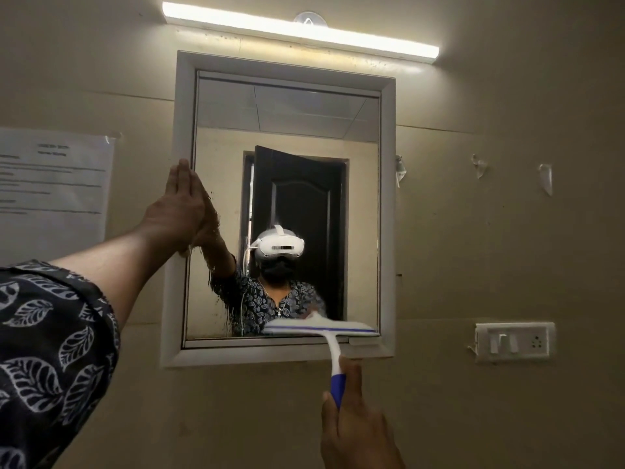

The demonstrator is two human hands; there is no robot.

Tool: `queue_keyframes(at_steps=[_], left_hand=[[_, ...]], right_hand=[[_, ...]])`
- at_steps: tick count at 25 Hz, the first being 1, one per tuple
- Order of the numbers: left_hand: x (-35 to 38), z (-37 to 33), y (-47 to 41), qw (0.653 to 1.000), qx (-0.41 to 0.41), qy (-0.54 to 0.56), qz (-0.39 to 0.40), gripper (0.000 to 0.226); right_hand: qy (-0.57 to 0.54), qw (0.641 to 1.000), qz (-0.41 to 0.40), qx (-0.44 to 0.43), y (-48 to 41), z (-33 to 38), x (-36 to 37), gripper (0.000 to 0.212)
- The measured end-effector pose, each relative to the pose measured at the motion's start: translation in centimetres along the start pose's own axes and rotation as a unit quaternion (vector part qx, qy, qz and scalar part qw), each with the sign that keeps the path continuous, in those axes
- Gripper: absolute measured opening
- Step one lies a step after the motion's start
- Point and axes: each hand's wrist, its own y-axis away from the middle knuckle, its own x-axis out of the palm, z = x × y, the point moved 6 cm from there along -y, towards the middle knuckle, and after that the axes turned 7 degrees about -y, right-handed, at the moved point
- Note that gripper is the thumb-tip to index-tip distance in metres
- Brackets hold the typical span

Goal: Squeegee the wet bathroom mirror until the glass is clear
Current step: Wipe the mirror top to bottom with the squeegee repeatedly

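A mirror [362,204] in a white frame [388,211] hangs on the beige wall. My right hand [355,424] grips the blue and white handle of a squeegee [324,328]. Its white blade lies flat against the glass at the bottom right edge, slightly blurred. My left hand [179,208] is flat, fingers together and pointing up, pressed against the frame's left side. Water streaks and drips show on the lower left of the glass. The mirror reflects a person with a headset and a dark door.
A lit tube light [301,28] runs above the mirror. A paper notice [54,184] is taped to the wall at left. A switch and socket plate [514,341] sits at lower right, with bits of tape on the wall above it.
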Motion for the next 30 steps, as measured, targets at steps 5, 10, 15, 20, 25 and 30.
queue_keyframes(at_steps=[5, 10, 15, 20, 25, 30], left_hand=[[0.0, -0.2, 0.2, 1.000, -0.003, 0.008, 0.000, 0.129], [-0.1, -0.2, 0.1, 1.000, -0.003, 0.025, -0.010, 0.122], [0.1, -0.1, 0.1, 1.000, -0.006, 0.015, -0.013, 0.119], [0.3, 0.1, -0.2, 0.999, -0.002, 0.019, -0.028, 0.116], [0.3, 0.2, -0.2, 1.000, 0.001, 0.021, -0.012, 0.131], [0.0, 0.3, 0.1, 1.000, 0.009, 0.010, -0.007, 0.139]], right_hand=[[-0.040, 0.997, -0.009, -0.066, -0.3, 4.3, -5.6, 0.033], [-0.078, 0.963, -0.142, -0.213, -6.7, 15.5, -16.6, 0.031], [-0.036, 0.928, -0.224, -0.295, -11.9, 23.4, -20.9, 0.036], [-0.028, 0.963, -0.173, -0.205, -15.0, 21.4, -18.3, 0.036], [-0.044, 0.973, -0.169, -0.155, -13.1, 17.1, -14.4, 0.041], [-0.016, 0.970, -0.144, -0.197, -8.3, 13.2, -10.5, 0.041]])
